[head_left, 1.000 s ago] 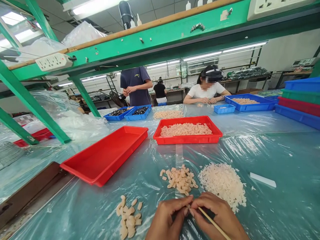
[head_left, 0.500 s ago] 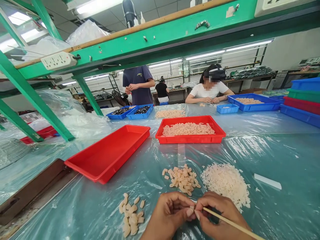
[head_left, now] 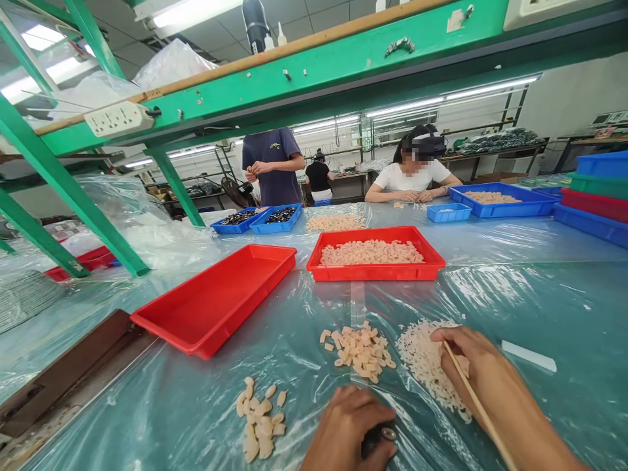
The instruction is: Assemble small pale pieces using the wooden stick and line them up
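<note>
The right hand (head_left: 483, 373) grips a stick (head_left: 478, 399) low over the white chips (head_left: 422, 366), where a brushing wrist could scatter them, while the clenched left hand (head_left: 346, 428) could drop its dark object (head_left: 380, 437).

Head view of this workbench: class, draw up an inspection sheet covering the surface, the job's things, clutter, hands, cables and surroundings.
Surface: wrinkled clear plastic sheeting covers the bench.
Job's things: pale cut pieces, a second pile of pale pieces, fine pale slivers.
Clutter: a white strip, a red tray.
Hands: left hand closed on a dark object; right hand holds a thin wooden stick over the slivers.
Cables: a power strip on the green shelf, a dark plug at its end.
Surroundings: a seated co-worker, a standing co-worker.
</note>
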Tool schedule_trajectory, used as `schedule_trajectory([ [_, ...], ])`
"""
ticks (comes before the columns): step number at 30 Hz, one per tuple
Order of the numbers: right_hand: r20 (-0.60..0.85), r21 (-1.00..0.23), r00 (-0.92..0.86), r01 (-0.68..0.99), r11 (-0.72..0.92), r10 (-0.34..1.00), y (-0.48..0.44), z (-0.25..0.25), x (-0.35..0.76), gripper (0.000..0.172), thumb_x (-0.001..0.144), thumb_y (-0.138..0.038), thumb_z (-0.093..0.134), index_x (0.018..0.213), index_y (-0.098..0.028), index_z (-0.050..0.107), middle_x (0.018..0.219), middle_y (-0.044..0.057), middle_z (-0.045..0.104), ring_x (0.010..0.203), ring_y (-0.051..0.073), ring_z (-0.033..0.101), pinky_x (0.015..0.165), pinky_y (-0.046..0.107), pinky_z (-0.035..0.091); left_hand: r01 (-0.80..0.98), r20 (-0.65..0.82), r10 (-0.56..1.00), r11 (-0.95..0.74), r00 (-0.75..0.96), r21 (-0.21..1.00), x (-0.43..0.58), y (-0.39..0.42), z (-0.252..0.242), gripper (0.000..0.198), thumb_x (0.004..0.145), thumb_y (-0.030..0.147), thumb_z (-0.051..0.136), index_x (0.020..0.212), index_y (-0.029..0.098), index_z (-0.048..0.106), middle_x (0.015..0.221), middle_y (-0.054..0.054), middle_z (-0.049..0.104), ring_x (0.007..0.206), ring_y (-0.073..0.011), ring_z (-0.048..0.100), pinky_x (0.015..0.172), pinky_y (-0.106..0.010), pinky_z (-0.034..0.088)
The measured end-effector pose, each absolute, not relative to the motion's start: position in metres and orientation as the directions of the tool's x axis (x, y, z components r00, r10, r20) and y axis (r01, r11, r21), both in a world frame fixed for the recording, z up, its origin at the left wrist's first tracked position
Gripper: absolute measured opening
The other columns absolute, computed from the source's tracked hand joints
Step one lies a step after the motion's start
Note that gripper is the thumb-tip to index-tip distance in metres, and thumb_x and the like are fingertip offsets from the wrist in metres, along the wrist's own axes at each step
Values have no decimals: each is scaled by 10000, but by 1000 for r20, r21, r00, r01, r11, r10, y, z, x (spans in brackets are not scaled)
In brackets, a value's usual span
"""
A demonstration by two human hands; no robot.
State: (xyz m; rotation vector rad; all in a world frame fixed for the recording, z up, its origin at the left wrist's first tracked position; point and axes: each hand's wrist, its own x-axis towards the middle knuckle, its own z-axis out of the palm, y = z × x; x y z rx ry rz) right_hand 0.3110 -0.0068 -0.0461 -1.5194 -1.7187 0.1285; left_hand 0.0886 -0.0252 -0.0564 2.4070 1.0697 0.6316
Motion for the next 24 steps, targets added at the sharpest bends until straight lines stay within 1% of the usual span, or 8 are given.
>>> schedule_trajectory([
  [2,434,-692,41,655,303,900,-13,-41,303,283,878,-347,379,914,-209,623,943,99,676,894,258,644,725,338,509,601,253,794,-590,552,539,86,-26,-59,316,673,159,750,983,179,692,872,-56,687,806,-220,579,749,-321,383],
  [4,383,-761,-51,549,346,922,-21,-37,291,279,898,-369,408,833,-222,637,907,71,687,918,231,646,756,278,501,625,261,806,-581,531,522,85,-27,-58,287,669,176,768,947,202,702,869,-38,673,818,-213,568,764,-323,358],
  [7,333,-793,-174,479,375,927,-31,-36,275,330,921,-337,400,688,-213,597,691,17,651,682,177,649,625,215,487,657,219,811,-572,542,491,86,-28,-53,157,697,163,749,845,205,716,827,-20,656,803,-195,565,744,-309,337],
  [8,331,-787,-208,478,391,920,-33,-38,270,335,924,-320,392,669,-209,580,648,6,631,620,164,630,582,209,475,669,206,814,-568,543,480,87,-29,-51,129,698,145,745,814,195,716,813,-19,653,796,-192,567,737,-306,334],
  [10,347,-755,-272,487,440,897,-35,-42,263,317,919,-276,376,681,-200,572,638,6,631,591,157,617,558,210,462,686,184,816,-564,548,460,90,-29,-47,101,699,114,739,776,173,711,800,-22,653,791,-191,571,729,-303,331],
  [13,360,-699,-344,517,495,867,-35,-48,257,310,905,-228,346,710,-186,583,673,29,658,625,169,630,573,229,467,693,168,810,-572,562,439,92,-29,-46,69,722,113,717,763,167,704,806,-27,657,785,-192,571,730,-307,336],
  [20,320,-631,-392,592,502,863,-34,-56,256,324,909,-208,313,713,-181,570,690,57,661,650,195,637,584,276,497,687,191,809,-576,556,443,91,-30,-53,83,716,106,696,745,183,696,793,-19,643,768,-188,569,722,-310,342],
  [24,378,-545,-443,604,582,813,-35,-59,254,305,906,-184,332,694,-200,551,688,43,661,652,193,627,594,283,502,685,215,812,-577,543,445,92,-32,-54,84,733,86,651,748,164,677,787,-22,646,766,-185,567,722,-307,349],
])
